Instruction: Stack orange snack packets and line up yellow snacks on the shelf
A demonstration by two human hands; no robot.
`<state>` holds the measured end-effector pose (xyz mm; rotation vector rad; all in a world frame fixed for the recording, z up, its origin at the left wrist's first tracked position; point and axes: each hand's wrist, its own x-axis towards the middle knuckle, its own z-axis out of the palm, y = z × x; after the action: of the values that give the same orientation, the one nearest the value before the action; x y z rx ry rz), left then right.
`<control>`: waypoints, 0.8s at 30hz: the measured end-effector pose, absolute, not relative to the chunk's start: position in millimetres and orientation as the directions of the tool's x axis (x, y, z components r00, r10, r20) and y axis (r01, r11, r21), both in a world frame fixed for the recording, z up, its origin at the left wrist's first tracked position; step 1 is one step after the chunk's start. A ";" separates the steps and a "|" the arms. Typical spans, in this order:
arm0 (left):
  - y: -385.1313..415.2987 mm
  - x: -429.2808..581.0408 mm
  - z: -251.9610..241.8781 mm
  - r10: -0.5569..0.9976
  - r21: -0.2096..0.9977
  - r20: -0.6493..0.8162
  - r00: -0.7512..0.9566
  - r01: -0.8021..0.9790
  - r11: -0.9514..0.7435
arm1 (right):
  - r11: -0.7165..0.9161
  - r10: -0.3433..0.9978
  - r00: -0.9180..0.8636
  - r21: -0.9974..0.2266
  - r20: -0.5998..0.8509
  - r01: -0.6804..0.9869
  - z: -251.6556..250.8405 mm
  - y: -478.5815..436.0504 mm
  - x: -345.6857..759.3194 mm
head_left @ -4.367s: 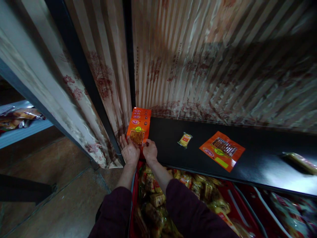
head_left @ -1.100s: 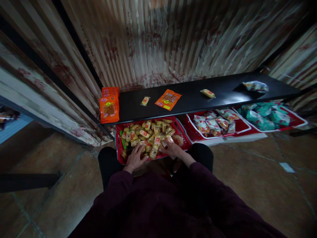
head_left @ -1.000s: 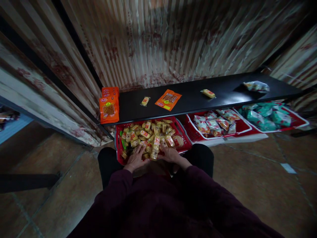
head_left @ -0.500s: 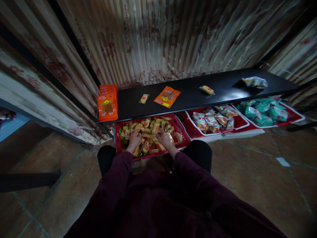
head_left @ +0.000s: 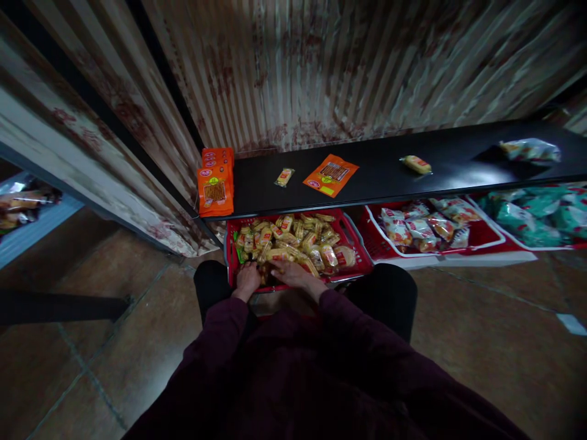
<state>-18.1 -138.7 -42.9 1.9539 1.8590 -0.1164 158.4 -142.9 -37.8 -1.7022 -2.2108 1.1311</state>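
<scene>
A red basket [head_left: 362, 260] on the floor holds several small yellow snack packets [head_left: 293, 235]. My left hand [head_left: 247, 280] rests at its near left edge, fingers curled down among the packets. My right hand [head_left: 293, 274] lies beside it at the near rim, fingers bent over the packets. What either hand grips is hidden. Above the basket runs a black shelf [head_left: 458, 171]. At the shelf's left end sits a stack of orange packets [head_left: 215, 183].
The shelf also carries a small yellow packet [head_left: 284, 177], a flat orange packet [head_left: 331, 175], a yellow bar [head_left: 416, 164] and a clear bag [head_left: 529, 149]. To the right are two more red baskets, one with red-and-white packets [head_left: 422, 223], one with green packets [head_left: 536, 214]. A corrugated wall stands behind.
Both hands left the orange stack on the shelf and came down into the red basket. In the last second they shifted among the packets and drew back to the near rim.
</scene>
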 end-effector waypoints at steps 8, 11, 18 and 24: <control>-155.2 34.1 -24.6 0.977 0.341 -0.102 0.186 0.929 -0.142 | -0.061 0.905 -0.220 -0.622 -0.364 0.780 -17.6 -132.1 205.8; -160.3 50.1 -24.6 0.956 0.412 -0.125 0.265 0.891 -0.193 | -0.183 0.943 -0.094 -0.736 -0.318 0.652 -6.3 -127.1 238.6; -164.3 57.5 -35.0 0.898 0.418 -0.244 0.365 0.876 -0.243 | -0.064 0.949 0.205 -0.491 0.241 0.869 38.4 -41.3 301.1; -165.3 53.8 -37.4 0.931 0.485 -0.216 0.295 0.860 -0.160 | -0.188 0.972 0.213 -0.215 0.096 0.958 27.4 -4.7 297.1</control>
<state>53.8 -165.3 -37.4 2.0467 1.5911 0.1778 297.1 -4.7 27.4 -2.2577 -1.8365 0.0907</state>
